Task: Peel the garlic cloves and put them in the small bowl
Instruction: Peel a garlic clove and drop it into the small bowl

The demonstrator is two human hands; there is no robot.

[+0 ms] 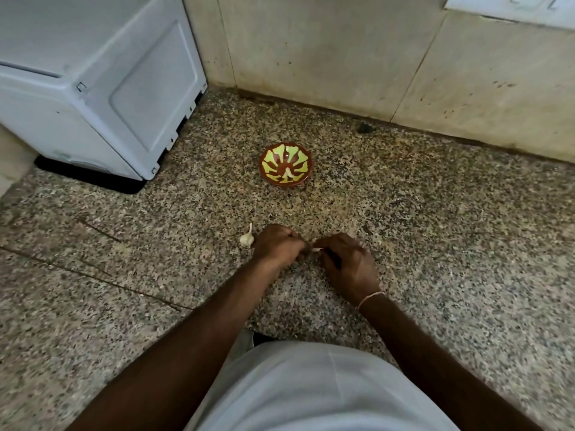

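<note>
One small bowl (285, 163) at 12 o'clock holds one peeled clove (287, 173). One garlic bulb (246, 238) lies at 9 o'clock, beside the left hand (275, 245). Both hands' fingers are curled together, the right hand (348, 263) pinching one pale clove (316, 249) between them.

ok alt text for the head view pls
Two hands, left and right, pinch a garlic clove between them over a speckled counter. A garlic bulb lies beside the left hand; a patterned bowl beyond holds peeled cloves.

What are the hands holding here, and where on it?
Both hands, left hand and right hand, pinch a small garlic clove between their fingertips, one at each end; only a pale sliver shows.
</note>
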